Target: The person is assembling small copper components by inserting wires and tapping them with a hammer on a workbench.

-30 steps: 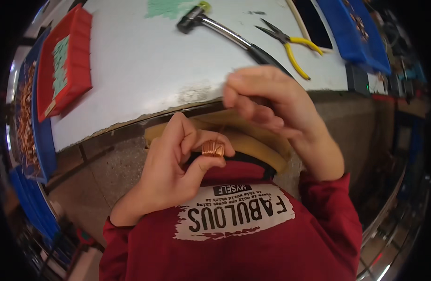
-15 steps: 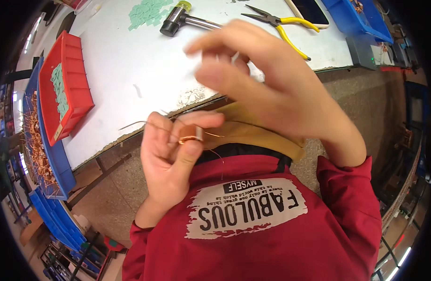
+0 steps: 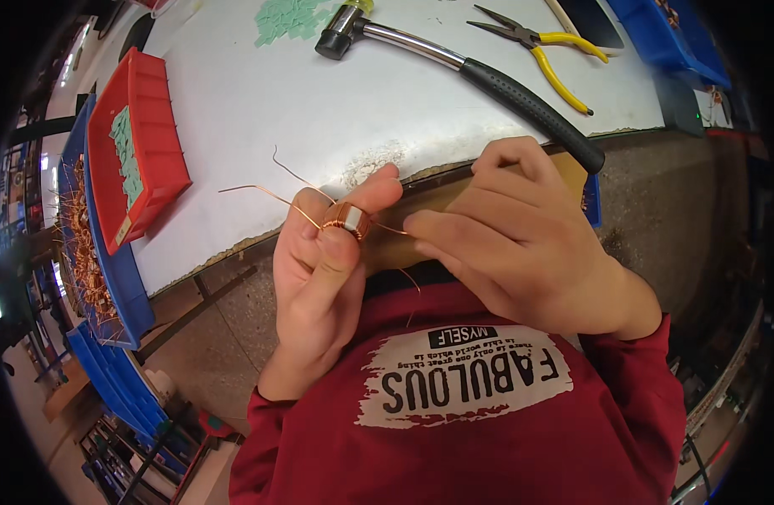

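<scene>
My left hand (image 3: 315,286) pinches a small copper-wound coil (image 3: 350,220) between thumb and fingers, over the near edge of the table. A pale piece shows in the coil's middle. Two long wire leads stick out from it to the upper left. To its right, my right hand (image 3: 521,236) is closed with thumb and forefinger on another copper wire lead (image 3: 391,228) of the same coil. One more thin wire end hangs below, in front of my red top. The right hand's other fingers are curled in.
A mallet (image 3: 488,80) with a black grip lies across the white table (image 3: 244,109), its handle overhanging the near edge. Beyond it are yellow-handled pliers (image 3: 538,42) and green chips (image 3: 290,18). At left stand a red bin (image 3: 164,135) of green pieces and a blue bin (image 3: 122,290) of copper coils.
My right hand has come down from above the table and closed on a wire lead of the coil. The left hand still holds the coil. The whole view has shifted slightly.
</scene>
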`<state>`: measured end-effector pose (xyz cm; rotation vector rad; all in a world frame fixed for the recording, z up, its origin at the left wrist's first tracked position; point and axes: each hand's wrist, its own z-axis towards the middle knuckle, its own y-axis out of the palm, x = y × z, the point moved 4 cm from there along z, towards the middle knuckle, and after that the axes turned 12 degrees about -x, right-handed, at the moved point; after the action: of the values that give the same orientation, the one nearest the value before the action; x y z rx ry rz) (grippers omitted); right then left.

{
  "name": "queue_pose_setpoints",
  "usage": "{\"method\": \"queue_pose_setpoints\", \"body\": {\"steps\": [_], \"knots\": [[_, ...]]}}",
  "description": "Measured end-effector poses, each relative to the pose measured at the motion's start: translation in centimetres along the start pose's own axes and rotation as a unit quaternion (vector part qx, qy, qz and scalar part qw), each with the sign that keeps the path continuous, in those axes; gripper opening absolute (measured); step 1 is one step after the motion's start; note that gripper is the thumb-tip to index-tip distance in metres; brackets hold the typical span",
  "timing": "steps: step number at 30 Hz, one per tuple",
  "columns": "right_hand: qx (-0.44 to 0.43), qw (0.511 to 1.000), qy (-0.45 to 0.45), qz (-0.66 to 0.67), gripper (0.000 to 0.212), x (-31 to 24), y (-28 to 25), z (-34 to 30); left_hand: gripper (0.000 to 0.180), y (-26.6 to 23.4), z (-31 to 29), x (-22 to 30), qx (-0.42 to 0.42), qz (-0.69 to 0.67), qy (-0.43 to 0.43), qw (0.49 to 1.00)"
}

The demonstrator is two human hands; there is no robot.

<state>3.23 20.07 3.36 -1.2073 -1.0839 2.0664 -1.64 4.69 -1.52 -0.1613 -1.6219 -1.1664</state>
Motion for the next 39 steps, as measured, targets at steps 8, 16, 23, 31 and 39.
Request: {"method": "queue_pose_setpoints", "body": {"steps": [8, 16, 23, 31, 39], "knots": [[0.062, 0.994, -0.082, -0.041, 0.007, 1.4, 2.9, -0.6, 0.031, 0.4, -0.1, 0.4, -0.029, -0.148, 0.001, 0.988], [0.129, 0.94, 0.011, 0.316, 0.015, -1.4, 5.6, -0.9, 0.017, -0.3, -0.2, 0.9, 0.066, -0.024, 0.034, 0.997], [0.096, 0.985, 0.006, 0.143, 0.012, 0.1, 2.4, -0.6, 0.019, -0.1, 0.5, 1.8, 0.041, 0.011, 0.032, 0.999], [-0.104, 0.826, 0.207, 0.513, 0.008, 0.7, -0.1, 3.6, 0.041, 2.5, 0.5, 2.2, -0.022, 0.136, -0.027, 0.99], [-0.11, 0.844, 0.131, 0.509, 0.012, 2.1, 1.4, 4.0, 0.028, 1.3, -0.3, 0.3, -0.016, 0.296, -0.103, 0.949]]}}
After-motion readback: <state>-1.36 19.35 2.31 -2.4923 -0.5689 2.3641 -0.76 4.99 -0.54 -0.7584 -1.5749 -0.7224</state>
